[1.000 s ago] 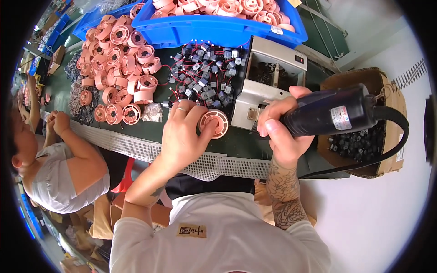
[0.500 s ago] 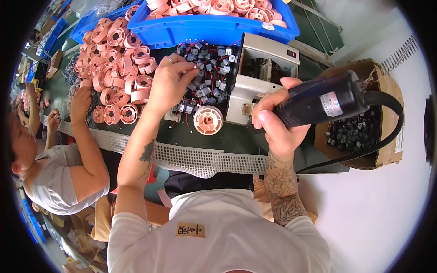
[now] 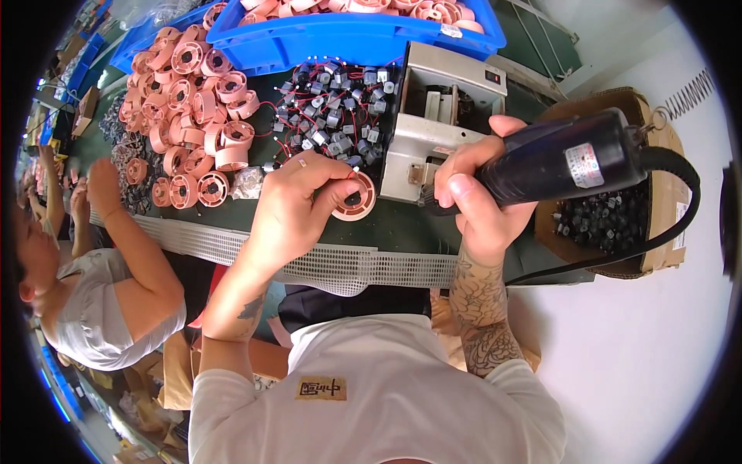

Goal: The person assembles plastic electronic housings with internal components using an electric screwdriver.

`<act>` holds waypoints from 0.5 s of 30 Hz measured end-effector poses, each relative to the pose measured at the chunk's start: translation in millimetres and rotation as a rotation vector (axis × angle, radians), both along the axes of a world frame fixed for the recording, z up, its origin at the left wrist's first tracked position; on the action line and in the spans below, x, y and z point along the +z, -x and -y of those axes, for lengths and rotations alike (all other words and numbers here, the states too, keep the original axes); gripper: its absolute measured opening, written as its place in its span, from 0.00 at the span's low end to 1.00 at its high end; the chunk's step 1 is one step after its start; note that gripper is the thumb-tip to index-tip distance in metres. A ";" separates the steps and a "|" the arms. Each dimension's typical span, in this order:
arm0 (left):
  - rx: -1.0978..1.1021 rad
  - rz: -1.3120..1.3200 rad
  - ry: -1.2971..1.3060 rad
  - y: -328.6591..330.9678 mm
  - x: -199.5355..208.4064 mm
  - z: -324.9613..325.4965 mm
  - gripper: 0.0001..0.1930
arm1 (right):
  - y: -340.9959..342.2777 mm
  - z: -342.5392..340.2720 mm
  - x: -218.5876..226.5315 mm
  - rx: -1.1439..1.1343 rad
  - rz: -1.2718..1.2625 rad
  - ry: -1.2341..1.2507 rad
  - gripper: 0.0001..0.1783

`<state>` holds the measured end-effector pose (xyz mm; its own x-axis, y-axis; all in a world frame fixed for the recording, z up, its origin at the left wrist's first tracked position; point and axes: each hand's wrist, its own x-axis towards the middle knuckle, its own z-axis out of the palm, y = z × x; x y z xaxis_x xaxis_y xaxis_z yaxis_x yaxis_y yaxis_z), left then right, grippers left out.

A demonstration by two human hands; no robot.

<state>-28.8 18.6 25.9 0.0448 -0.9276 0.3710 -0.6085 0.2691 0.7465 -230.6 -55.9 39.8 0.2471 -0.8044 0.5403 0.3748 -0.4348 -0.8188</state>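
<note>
My left hand (image 3: 297,205) is at a round pink plastic housing (image 3: 363,210) lying on the green bench. Its thumb and index finger are pinched on a small motor (image 3: 353,199) at the housing's centre, partly hidden by the fingers. A bit of red wire shows at the fingertips. My right hand (image 3: 483,193) is wrapped around a black electric screwdriver (image 3: 549,166), held nearly level above the bench, its tip end pointing left towards the housing. Just beyond the left hand lies a pile of small grey motors (image 3: 332,108) with red wires.
A metal box-shaped machine (image 3: 417,139) stands beyond the screwdriver. Pink housings (image 3: 185,116) are heaped at left, and a blue bin (image 3: 348,42) holds more. A cardboard box (image 3: 665,216) of small dark parts is at right, near the screwdriver's cable (image 3: 688,209). A co-worker (image 3: 116,301) sits at left.
My left hand has come back from the motor pile to the pink housing, bringing a motor. My right hand still holds the screwdriver, shifted only slightly.
</note>
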 end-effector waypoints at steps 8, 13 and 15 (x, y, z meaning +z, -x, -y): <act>0.041 0.003 -0.015 3.5 -13.8 1.7 0.08 | 4.0 -4.1 4.2 -0.020 0.137 -0.101 0.31; 0.137 -0.009 -0.079 6.4 -35.0 3.4 0.12 | 7.8 -0.3 1.1 -0.135 -0.087 0.136 0.31; 0.124 -0.027 -0.080 4.9 -35.7 2.9 0.12 | 8.6 5.7 -3.4 -0.145 -0.109 0.174 0.31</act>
